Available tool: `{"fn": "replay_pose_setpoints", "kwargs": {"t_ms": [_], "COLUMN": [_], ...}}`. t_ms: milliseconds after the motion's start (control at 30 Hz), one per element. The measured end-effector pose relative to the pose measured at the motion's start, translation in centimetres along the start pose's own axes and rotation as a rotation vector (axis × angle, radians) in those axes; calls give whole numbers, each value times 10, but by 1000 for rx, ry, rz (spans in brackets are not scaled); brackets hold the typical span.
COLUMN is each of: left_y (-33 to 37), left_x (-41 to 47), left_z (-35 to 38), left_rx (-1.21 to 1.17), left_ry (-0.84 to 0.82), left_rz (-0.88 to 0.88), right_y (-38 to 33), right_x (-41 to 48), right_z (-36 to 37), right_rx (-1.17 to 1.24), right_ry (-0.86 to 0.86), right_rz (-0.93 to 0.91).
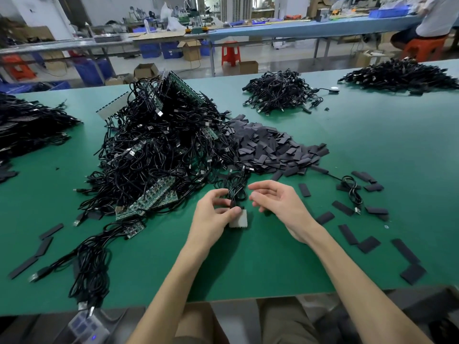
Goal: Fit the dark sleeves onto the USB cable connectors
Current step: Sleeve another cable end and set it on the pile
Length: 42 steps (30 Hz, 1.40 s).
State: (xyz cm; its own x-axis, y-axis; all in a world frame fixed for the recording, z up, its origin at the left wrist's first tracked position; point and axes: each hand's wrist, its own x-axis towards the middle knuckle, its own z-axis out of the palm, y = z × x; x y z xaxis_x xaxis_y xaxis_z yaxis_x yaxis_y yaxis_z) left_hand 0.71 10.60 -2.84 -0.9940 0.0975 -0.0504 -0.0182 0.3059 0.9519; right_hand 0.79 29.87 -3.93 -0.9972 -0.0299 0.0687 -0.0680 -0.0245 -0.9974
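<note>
Black cable bundle (236, 192) pinched by left hand (213, 217), right hand (278, 204) relaxed beside.

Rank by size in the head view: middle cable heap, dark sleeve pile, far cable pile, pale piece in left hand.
1. middle cable heap
2. dark sleeve pile
3. far cable pile, though distance shrinks it
4. pale piece, gripped by the left hand

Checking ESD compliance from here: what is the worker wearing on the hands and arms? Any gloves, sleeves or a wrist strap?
Nothing visible. The left hand and right hand have no gloves or rings. The left forearm and right forearm show no sleeves, watch or wrist strap.
</note>
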Motion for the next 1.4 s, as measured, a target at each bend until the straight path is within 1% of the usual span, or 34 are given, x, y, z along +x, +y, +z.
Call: {"fn": "replay_pose_setpoints", "kwargs": {"t_ms": [167,267,367,500,633,767,933,1033,1233,1400], "left_y": [-6,-8,-9,-10,-6,-5,-6,-6,-7,-7], "left_x": [10,13,12,8,3,1,2,1,2,2], "left_z": [15,17,20,21,21,27,27,27,27,28], "left_rx": [-248,-328,-345,-299,-218,-86,-51,-34,-11,-45], "left_ry": [86,132,161,145,61,5,101,135,145,133], "left_rz": [24,40,64,125,217,275,252,251,236,224], "right_y": [0,2,4,3,1,1,3,4,8,9], "right_x": [0,2,1,1,0,-1,-1,-1,0,3], "right_z": [-2,0,4,5,3,1,2,3,3,3], "right_rx": [-85,-168,-198,-205,-140,-108,-120,-186,-314,-310], "right_ry": [-76,-79,-89,-77,17,52,-4,12,62,52], "right_rz": [-3,-16,-11,-25,-58,-83,-76,-103,-160,-132]}}
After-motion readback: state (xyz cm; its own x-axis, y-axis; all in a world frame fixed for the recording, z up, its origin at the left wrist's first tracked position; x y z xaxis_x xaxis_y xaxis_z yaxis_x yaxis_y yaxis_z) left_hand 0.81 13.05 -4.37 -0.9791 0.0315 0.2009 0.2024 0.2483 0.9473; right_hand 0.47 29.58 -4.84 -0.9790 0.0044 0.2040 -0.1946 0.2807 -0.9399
